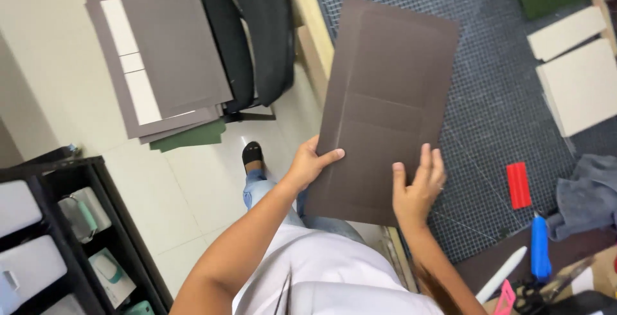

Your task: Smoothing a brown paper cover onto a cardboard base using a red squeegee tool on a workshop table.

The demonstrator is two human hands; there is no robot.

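I hold a large dark brown sheet (385,96) with faint fold lines up in front of me, over the edge of the work table. My left hand (310,161) grips its left edge, thumb on top. Along the sheet's lower right edge my right hand (419,189) pinches it, fingers spread on its face. The sheet tilts to the right and covers part of the dark gridded cutting mat (501,109).
A black chair (247,32) on the tiled floor carries a stack of grey-brown sheets (160,45). A black shelf unit (64,238) stands at lower left. On the mat lie a red block (518,185), a blue-handled tool (540,247), a grey cloth (588,193) and beige boards (578,77).
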